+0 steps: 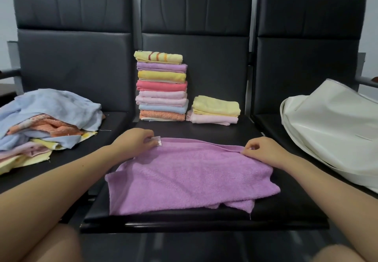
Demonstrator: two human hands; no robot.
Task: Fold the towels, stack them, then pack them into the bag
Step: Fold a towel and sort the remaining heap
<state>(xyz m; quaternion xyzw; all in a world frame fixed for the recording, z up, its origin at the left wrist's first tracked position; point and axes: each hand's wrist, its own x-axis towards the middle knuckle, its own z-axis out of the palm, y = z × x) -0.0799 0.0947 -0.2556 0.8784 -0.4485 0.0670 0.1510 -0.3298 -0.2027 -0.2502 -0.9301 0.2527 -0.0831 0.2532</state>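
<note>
A purple towel [190,178] lies spread on the middle black seat [286,210], folded once with its far edge doubled over. My left hand [137,139] pinches the towel's far left corner by its white label. My right hand [261,148] pinches the far right corner. Behind the towel stands a tall stack of several folded towels [161,86], with a yellow striped one on top. Beside it sits a short stack of two folded towels [214,109], yellow over pink. A white bag [331,126] lies on the right seat.
A loose heap of unfolded towels [47,122], blue, orange, yellow and pink, covers the left seat. Black seat backs [196,26] rise close behind the stacks. My knees show at the bottom corners of the view.
</note>
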